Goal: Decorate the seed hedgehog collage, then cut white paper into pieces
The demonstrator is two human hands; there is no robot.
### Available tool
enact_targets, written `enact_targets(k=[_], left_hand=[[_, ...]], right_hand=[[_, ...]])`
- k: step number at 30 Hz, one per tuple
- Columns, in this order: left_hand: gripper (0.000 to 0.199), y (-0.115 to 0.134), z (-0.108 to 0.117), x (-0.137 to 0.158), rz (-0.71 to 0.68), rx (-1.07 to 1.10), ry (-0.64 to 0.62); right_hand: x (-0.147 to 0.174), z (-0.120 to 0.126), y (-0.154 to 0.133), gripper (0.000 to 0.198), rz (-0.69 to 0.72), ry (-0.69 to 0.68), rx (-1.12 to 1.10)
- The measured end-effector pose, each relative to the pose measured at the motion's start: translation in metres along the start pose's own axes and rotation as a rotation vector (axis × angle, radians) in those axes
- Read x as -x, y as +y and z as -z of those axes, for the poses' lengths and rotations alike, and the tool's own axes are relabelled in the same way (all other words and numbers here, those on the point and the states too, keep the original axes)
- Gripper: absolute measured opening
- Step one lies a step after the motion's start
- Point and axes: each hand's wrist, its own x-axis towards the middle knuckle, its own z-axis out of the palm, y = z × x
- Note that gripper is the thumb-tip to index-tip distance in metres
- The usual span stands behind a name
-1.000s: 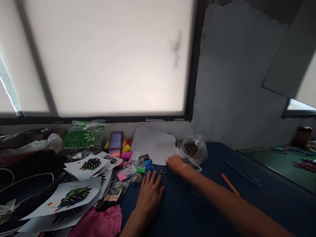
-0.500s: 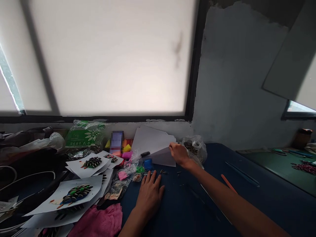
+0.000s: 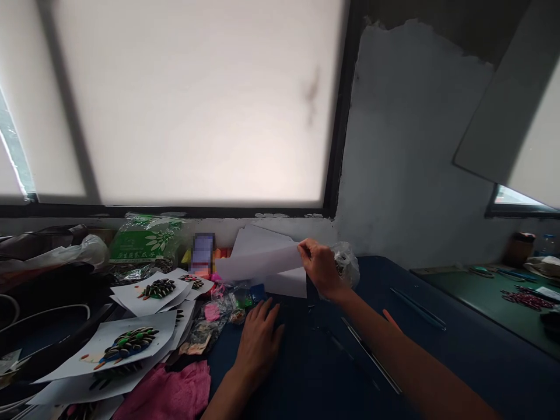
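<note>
R fingers [image 3: 302,248] pinch sheet [image 3: 262,263]; plastic bag [image 3: 350,263] part-hidden bhnd hand [image 3: 322,271].

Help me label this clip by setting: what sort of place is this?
Probably a craft workspace: decorated papers piled at the left, a pink lump among clear wrappings, and a plain sheet in the right hand.

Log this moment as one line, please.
right hand: pinching white sheet by its edge | left hand: open, palm down on blue table | beneath sheet: more white paper
</note>
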Motion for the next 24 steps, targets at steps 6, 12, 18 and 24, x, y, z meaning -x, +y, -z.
enact_targets(k=[6,12,18,24], left_hand=[[0.041,0.013,0.028,-0.008,-0.009,0.054,0.487],[0.032,0.018,0.043,-0.008,-0.009,0.213,0.364],[0.033,0.010,0.067,-0.006,0.057,0.383,0.448],[0.018,0.027,0.093,0.021,0.000,0.686,0.429]], right_hand=[[0.050,0.014,-0.022,0.024,0.241,-0.095,0.155],[0.094,0.023,-0.040,0.025,0.499,-0.076,0.101],[0.113,0.031,-0.017,0.019,0.125,0.008,-0.151],[0.118,0.008,0.029,0.042,-0.309,-0.300,-0.316]])
